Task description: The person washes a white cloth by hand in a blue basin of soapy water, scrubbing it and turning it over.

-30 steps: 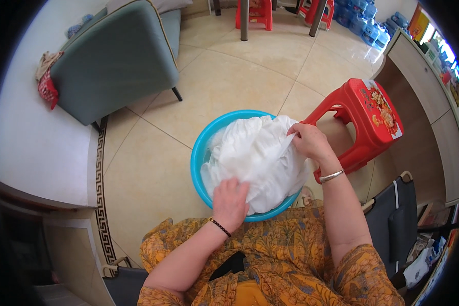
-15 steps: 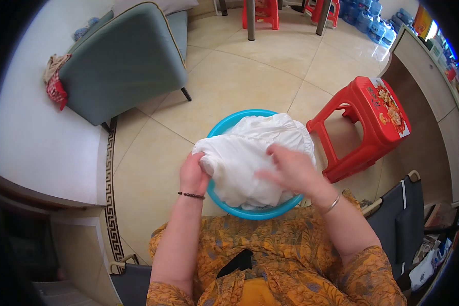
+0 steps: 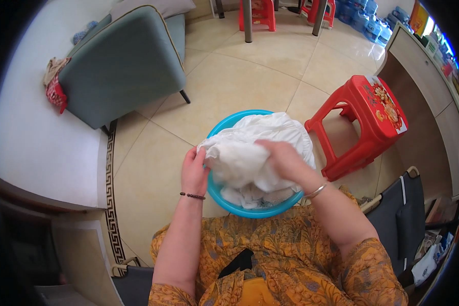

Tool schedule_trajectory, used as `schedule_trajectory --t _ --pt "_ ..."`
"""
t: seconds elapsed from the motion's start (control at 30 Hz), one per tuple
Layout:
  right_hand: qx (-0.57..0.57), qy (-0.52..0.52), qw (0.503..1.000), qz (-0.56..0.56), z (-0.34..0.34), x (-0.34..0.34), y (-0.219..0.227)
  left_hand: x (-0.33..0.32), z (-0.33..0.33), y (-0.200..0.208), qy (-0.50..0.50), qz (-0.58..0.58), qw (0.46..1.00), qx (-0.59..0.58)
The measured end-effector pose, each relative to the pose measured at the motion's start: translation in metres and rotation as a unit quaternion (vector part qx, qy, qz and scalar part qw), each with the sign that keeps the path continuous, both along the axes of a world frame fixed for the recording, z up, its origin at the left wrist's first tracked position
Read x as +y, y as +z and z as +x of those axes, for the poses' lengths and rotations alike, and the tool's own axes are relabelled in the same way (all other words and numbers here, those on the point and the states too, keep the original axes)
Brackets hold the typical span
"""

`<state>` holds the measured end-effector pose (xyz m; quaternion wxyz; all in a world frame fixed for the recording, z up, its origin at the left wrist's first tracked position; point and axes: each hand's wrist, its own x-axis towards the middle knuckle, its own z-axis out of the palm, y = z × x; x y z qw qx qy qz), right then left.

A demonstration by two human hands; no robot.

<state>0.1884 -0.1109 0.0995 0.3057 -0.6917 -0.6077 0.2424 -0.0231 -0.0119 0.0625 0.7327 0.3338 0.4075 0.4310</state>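
A blue basin (image 3: 229, 206) on the floor in front of my knees is heaped with wet-looking white cloth (image 3: 278, 127), perhaps a garment with a gathered edge. My left hand (image 3: 194, 171) is closed on the cloth's left edge, above the basin's left rim. On the right side my right hand (image 3: 285, 162) is blurred and pressed into a bunched part of the same cloth, its fingers partly hidden by the folds. Sudsy water shows at the near side of the basin, beside lower folds of white cloth.
A red plastic stool (image 3: 362, 125) stands close to the basin's right. A grey-green sofa (image 3: 127, 66) is at the far left. Dark folding seats (image 3: 400, 219) flank me, and a wooden cabinet (image 3: 421, 76) lines the right. Blue water bottles (image 3: 359, 18) stand far back.
The near part of the white cloth has been drawn up and bunched between my hands, baring suds and lower folds. My right hand has shifted slightly up onto it; the left keeps its grip.
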Motion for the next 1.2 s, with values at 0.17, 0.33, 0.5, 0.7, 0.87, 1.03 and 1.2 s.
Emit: schedule_trajectory --t 0.17,0.33,0.5,0.7,0.87,1.03,1.2 --pt "0.272 -0.063 0.960 0.016 0.049 0.005 0.018 -0.006 0.009 -0.007 -0.031 0.058 0.996 0.058" --pt "0.425 -0.229 0.875 0.029 0.054 0.009 0.010 -0.007 0.013 -0.011 -0.020 0.010 0.999 0.042" --pt "0.138 -0.216 0.959 0.116 0.034 0.003 0.016 -0.009 0.013 -0.020 -0.028 -0.032 0.997 0.065" --pt "-0.245 -0.076 0.956 0.140 -0.015 -0.018 -0.005 -0.007 0.014 -0.021 -0.034 -0.044 0.998 0.003" --pt "0.236 -0.104 0.964 0.068 0.053 0.005 0.005 -0.009 0.009 -0.005 -0.024 0.048 0.998 0.025" --pt "0.296 -0.158 0.937 0.098 0.059 0.003 0.007 -0.010 0.013 0.000 -0.048 0.058 0.997 0.017" --pt "-0.112 -0.208 0.971 0.029 0.027 -0.004 0.028 -0.012 0.013 -0.001 -0.053 0.014 0.998 -0.017"
